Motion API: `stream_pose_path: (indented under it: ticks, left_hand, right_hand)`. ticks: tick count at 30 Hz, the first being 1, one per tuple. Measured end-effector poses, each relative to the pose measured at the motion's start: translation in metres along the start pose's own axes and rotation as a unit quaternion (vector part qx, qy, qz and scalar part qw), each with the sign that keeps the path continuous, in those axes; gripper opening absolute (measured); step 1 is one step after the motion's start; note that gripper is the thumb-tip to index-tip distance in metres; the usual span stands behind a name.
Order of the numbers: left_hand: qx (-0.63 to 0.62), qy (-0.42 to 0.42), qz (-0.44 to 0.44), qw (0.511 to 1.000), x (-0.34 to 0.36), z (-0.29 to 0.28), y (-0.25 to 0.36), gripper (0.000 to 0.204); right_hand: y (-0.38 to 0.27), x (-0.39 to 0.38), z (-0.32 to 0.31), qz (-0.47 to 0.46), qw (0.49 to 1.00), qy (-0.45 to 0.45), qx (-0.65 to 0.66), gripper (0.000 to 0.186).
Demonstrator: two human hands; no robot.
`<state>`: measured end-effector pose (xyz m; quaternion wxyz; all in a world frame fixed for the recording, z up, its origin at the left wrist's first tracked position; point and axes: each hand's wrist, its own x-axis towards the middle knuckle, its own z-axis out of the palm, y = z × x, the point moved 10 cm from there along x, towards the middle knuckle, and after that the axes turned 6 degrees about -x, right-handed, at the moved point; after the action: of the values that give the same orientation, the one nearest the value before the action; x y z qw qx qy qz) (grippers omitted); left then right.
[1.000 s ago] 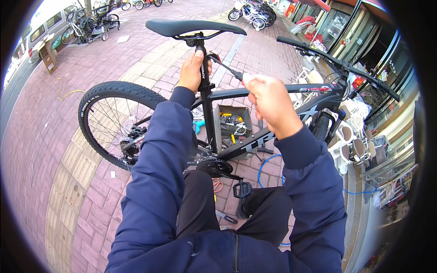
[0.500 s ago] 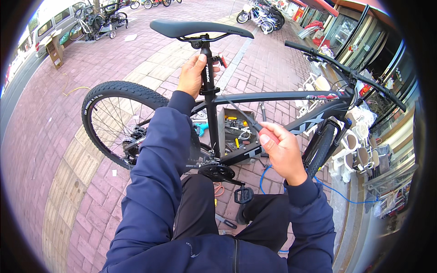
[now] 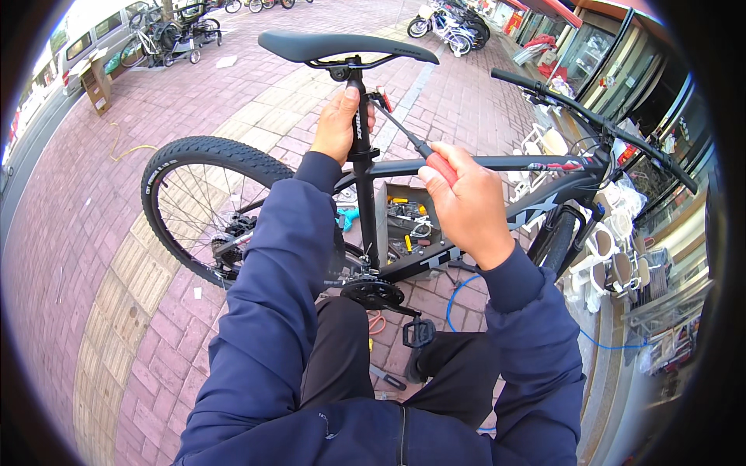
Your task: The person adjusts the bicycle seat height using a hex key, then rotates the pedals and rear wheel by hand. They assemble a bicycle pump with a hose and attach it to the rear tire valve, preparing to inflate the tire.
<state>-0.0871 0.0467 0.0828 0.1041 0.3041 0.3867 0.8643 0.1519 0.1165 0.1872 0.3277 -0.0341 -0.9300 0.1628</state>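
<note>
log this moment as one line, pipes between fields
left hand: around seatpost | right hand: grips red-handled screwdriver | tip: near red fitting | saddle: above left hand

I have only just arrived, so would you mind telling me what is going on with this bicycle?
A person has a black bicycle upright in front of them. The left hand grips the seat post below the saddle. The right hand holds a red-handled screwdriver, its tip close to a small red part beside the post; contact is hard to make out. An open toolbox sits on the paving beyond the frame.
</note>
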Motion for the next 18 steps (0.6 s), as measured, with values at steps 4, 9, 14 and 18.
stream_pose_path:
  ticks: [4,9,14,18]
  left_hand:
    - [-0.018,-0.007,-0.008,1.000,0.002,-0.001,-0.002,0.052]
    - [-0.063,-0.039,-0.035,0.997,0.003,0.002,-0.003,0.049]
    - [-0.085,-0.043,-0.051,0.994,0.001,0.003,-0.004,0.048]
    - [-0.092,-0.048,-0.055,0.993,0.001,0.004,-0.005,0.049]
  right_hand:
    - [-0.002,0.006,0.002,0.005,1.000,-0.002,-0.022,0.033]
    - [-0.005,0.008,-0.002,0.016,1.000,0.012,-0.020,0.028]
    - [-0.008,0.014,-0.007,0.011,1.000,0.025,-0.011,0.025]
    - [-0.004,0.015,-0.009,0.037,0.999,0.010,-0.015,0.025]
